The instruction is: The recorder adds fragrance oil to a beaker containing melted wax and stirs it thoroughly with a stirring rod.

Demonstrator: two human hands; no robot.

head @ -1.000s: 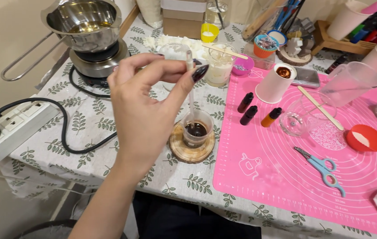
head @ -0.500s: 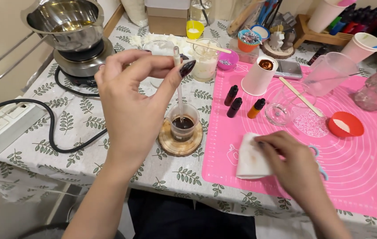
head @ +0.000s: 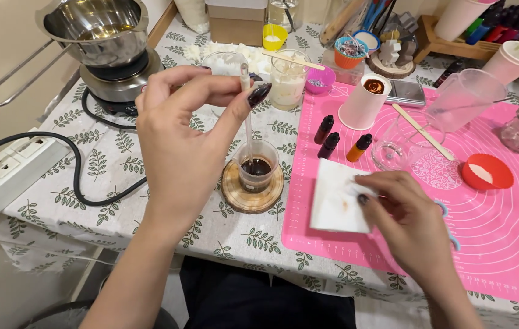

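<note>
Above cup [head: 257, 166] | left fingers [head: 211, 91] pinch clear pipette [head: 248, 116] | dark liquid inside

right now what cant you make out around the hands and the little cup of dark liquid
Head view only:
- Scissors: mostly hidden behind the right hand.
- Pipette: bulb covered by the left hand fingers.
- Small cup: pipette tip lost in dark liquid.
- White tissue: faint stain, too small to identify.

Cup [head: 258, 166] on coaster [head: 252, 194], left of mat [head: 503, 244]; tissue [head: 337, 197] on mat; pot [head: 96, 24] behind, probably on burner [head: 116, 82].
</note>
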